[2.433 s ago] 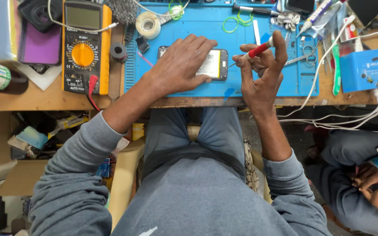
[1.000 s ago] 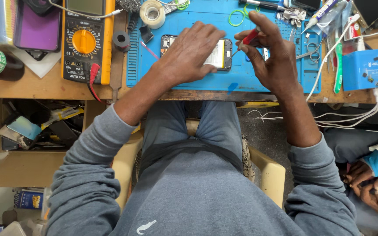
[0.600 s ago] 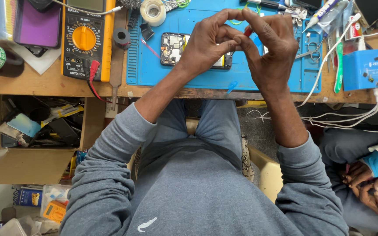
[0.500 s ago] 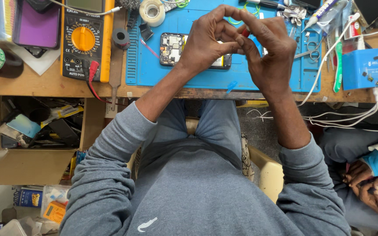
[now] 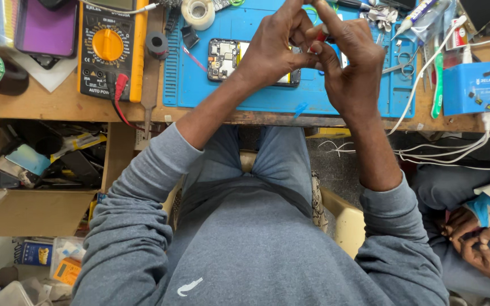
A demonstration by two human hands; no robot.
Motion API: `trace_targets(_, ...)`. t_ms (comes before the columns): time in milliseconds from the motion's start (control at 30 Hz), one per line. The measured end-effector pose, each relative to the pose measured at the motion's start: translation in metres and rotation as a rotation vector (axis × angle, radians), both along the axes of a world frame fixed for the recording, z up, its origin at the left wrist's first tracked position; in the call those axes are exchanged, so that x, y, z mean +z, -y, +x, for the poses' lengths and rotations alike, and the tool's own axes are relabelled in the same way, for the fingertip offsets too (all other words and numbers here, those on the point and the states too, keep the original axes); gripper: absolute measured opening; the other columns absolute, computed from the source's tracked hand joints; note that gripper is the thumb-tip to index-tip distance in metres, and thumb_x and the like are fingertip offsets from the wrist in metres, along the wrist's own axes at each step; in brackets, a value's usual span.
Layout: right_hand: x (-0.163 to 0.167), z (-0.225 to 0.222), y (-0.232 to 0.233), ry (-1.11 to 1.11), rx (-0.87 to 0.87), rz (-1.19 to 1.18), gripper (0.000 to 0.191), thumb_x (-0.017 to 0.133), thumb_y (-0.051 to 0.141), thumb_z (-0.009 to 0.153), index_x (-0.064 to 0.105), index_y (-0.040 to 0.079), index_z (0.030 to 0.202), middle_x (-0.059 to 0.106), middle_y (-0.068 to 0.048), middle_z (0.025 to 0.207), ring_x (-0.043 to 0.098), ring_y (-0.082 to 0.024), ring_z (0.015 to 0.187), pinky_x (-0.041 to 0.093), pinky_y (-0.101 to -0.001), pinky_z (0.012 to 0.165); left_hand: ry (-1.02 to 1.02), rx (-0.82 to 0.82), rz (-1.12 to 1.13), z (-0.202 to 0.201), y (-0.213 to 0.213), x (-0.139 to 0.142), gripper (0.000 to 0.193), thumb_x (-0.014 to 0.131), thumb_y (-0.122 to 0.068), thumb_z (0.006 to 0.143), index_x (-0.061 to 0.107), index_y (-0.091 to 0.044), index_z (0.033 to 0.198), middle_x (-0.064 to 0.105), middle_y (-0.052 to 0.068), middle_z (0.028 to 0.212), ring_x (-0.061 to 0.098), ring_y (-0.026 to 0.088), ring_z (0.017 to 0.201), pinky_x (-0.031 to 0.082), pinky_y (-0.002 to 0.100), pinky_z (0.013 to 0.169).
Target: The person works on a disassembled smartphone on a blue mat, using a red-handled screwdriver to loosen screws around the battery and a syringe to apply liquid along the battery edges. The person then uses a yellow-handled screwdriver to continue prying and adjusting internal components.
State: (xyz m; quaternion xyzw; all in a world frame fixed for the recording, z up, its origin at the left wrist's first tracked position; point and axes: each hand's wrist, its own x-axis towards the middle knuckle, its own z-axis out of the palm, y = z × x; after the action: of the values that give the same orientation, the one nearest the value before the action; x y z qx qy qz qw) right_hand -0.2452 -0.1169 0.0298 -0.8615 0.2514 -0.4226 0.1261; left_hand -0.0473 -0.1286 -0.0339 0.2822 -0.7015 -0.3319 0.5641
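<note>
Red-handled tool, small and mostly hidden, sits pinched between the fingertips of both hands, raised just above the blue work mat. The left hand curls its thumb and forefinger tight around the near end; the right hand closes its fingers against the same piece from the 3 o'clock side, so both grips are pressed together on it. What the tip looks like cannot be told, since the fingers cover it.

Directly beneath the hands lies an opened phone, its circuit board exposed, reaching out toward 9 o'clock from under the left hand. Further toward 9 o'clock stand a roll of tape and a yellow multimeter with red leads. At 3 o'clock sit tweezers, a green-handled brush and a blue box with white cables.

The likely risk is a slip: if the pinch loosens, the tool or a small part of it could drop onto the bare board and scratch or short it, or roll off the table edge into the lap.
</note>
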Motion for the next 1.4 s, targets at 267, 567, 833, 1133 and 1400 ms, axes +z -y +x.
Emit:
trace_targets(267,-0.004,0.001,0.002,0.031,-0.022,-0.005,0.050,0.081,0.012,0.107,0.059,0.022,0.151,0.070,-0.002,0.108,0.061,-0.018,0.101,0.051,-0.0362,0.089,0.066,0.030,0.150,-0.001,-0.004,0.012,0.080,0.092,-0.006,0.090,0.042,-0.011,0.152,0.082,0.006,0.097,0.082,0.012,0.093,0.068,0.029,0.083)
trace_targets(567,0.001,0.000,-0.003,0.044,0.018,0.059,0.053,0.076,0.005,0.109,0.056,0.020,0.155,0.070,-0.005,0.118,0.066,-0.017,0.112,0.056,-0.0350,0.096,-0.082,-0.227,0.268,0.008,0.001,0.011,0.067,0.082,0.001,0.098,0.042,-0.008,0.151,0.077,0.010,0.106,0.079,0.015,0.103,0.067,0.031,0.092)
trace_targets(833,0.001,0.005,-0.006,0.069,0.006,0.050,0.057,0.078,-0.003,0.107,0.054,0.019,0.154,0.071,-0.008,0.126,0.073,-0.019,0.112,0.063,-0.0317,0.099,0.049,-0.225,0.178,0.014,-0.001,0.016,0.066,0.080,0.000,0.102,0.040,-0.006,0.154,0.081,0.006,0.111,0.079,0.014,0.112,0.067,0.031,0.097)
trace_targets(1133,-0.004,0.006,-0.006,0.117,0.061,0.072,0.060,0.076,-0.010,0.107,0.048,0.013,0.155,0.068,-0.009,0.128,0.070,-0.019,0.119,0.059,-0.0320,0.106,0.379,0.048,-0.005,0.013,-0.009,0.034,0.032,0.083,-0.002,0.088,0.063,-0.004,0.113,0.072,0.009,0.090,0.075,0.024,0.086,0.059,0.037,0.077)
trace_targets(1400,-0.015,0.003,-0.005,0.207,0.138,0.238,0.063,0.070,-0.018,0.107,0.044,0.011,0.157,0.066,-0.009,0.129,0.069,-0.017,0.121,0.061,-0.0296,0.107,0.668,0.187,-0.100,0.011,-0.017,0.028,0.008,0.073,0.000,0.084,0.068,-0.004,0.090,0.069,0.014,0.091,0.068,0.037,0.088,0.052,0.048,0.074)
